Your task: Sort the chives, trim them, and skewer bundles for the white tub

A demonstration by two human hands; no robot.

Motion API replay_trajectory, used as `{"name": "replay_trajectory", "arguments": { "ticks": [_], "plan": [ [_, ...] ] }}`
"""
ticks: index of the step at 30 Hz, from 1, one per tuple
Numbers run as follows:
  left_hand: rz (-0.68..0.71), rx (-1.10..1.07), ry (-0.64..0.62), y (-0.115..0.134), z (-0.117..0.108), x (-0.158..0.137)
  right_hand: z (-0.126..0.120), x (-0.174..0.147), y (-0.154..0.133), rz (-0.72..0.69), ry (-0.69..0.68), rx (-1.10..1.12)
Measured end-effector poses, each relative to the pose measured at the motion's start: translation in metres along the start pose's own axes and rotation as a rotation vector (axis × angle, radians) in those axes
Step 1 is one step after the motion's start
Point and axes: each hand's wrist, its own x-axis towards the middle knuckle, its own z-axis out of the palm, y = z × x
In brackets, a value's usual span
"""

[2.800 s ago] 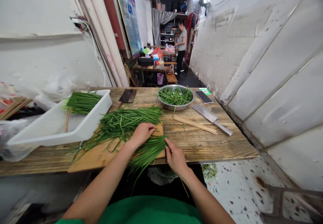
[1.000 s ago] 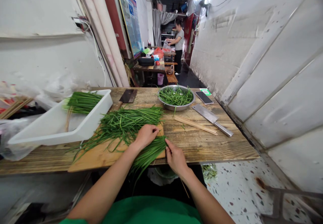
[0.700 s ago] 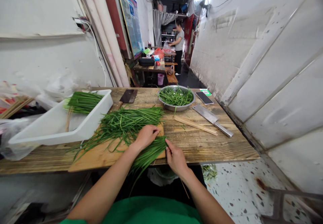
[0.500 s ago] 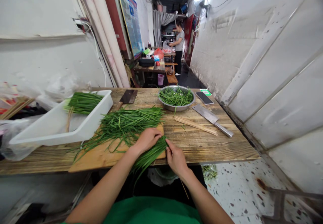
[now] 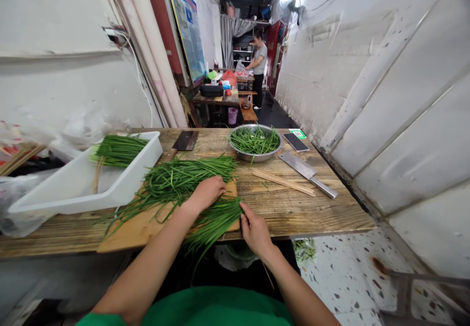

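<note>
A loose pile of garlic chives [image 5: 183,176] lies across the wooden cutting board [image 5: 135,233]. In front of it, a smaller bunch of garlic chives [image 5: 216,221] fans out over the board's near edge. My left hand [image 5: 207,191] is at the pile's near side, its fingers bent together; what they pinch, if anything, is hidden. My right hand [image 5: 255,230] is closed at the right end of the small bunch, where the stalks converge at its thumb and index finger.
A white tray [image 5: 121,191] holding a chive bundle is left. A steel bowl [image 5: 255,157] of cut greens, a cleaver [image 5: 303,169], thin sticks [image 5: 282,181], a phone [image 5: 295,142] and a dark-bladed cleaver [image 5: 186,140] lie around the board. A person [image 5: 259,66] stands far back.
My left hand has moved up and left, off the small bunch to the pile's edge. The small bunch is more spread out. My right hand has hardly moved.
</note>
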Motion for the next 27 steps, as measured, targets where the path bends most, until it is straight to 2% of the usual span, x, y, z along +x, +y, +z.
{"name": "replay_trajectory", "arguments": {
  "ticks": [4, 9, 19, 27],
  "plan": [
    [0.005, 0.033, -0.017, 0.003, 0.000, 0.001, -0.001, 0.000, 0.000, -0.002, -0.006, 0.011],
    [-0.045, -0.116, 0.069, 0.012, -0.003, -0.004, -0.002, 0.000, -0.001, 0.010, -0.008, 0.019],
    [-0.059, -0.189, 0.097, 0.008, 0.013, -0.007, -0.001, 0.001, 0.000, -0.007, 0.003, 0.016],
    [-0.120, -0.266, 0.122, 0.010, 0.007, -0.008, -0.001, 0.001, 0.001, -0.012, 0.002, 0.039]
  ]
}}
